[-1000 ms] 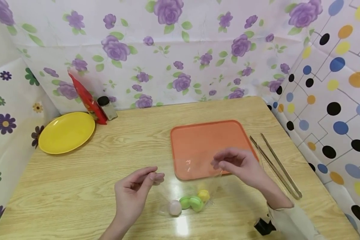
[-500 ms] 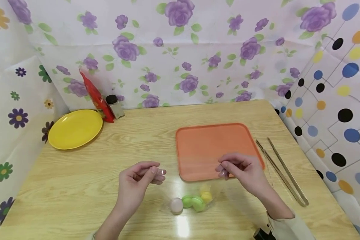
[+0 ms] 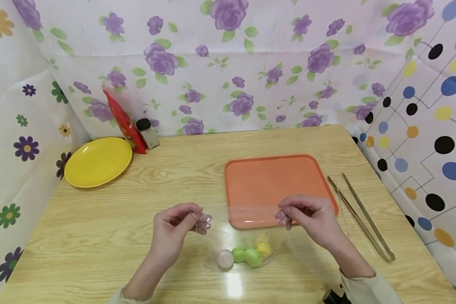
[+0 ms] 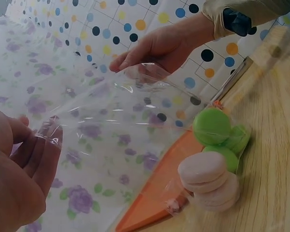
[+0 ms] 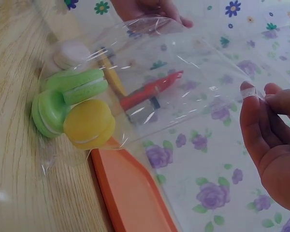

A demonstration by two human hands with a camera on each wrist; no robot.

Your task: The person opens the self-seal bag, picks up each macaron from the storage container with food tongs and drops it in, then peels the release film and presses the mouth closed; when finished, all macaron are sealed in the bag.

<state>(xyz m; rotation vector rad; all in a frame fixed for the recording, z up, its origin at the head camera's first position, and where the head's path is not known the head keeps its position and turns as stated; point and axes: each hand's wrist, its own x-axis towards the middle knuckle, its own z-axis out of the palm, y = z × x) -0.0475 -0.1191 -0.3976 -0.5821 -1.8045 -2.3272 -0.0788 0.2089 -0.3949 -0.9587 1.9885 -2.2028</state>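
A clear plastic bag (image 5: 183,104) is stretched between my hands, its upper edge pulled wide. My left hand (image 3: 170,232) pinches one upper corner between thumb and index finger, with the film lying over the other fingers. The opposite corner is pinched the same way by my right hand (image 3: 310,215). Low in the bag, near the tabletop, lie several macarons: pale pink ones (image 4: 203,171), green ones (image 3: 252,256) and a yellow one (image 5: 89,124). The wrist views show the film sloping from the fingers down to the macarons.
Behind the bag lies an orange tray (image 3: 273,177). Metal tongs (image 3: 368,217) rest right of it. At the back left are a yellow plate (image 3: 99,162), a red packet (image 3: 123,120) and a black-capped jar (image 3: 149,133). Patterned cloths enclose the wooden table (image 3: 182,169).
My right hand has gone from loosely spread fingers to a pinch on the bag's corner, and the bag's upper edge is now drawn taut. The macarons stay nearly in place.
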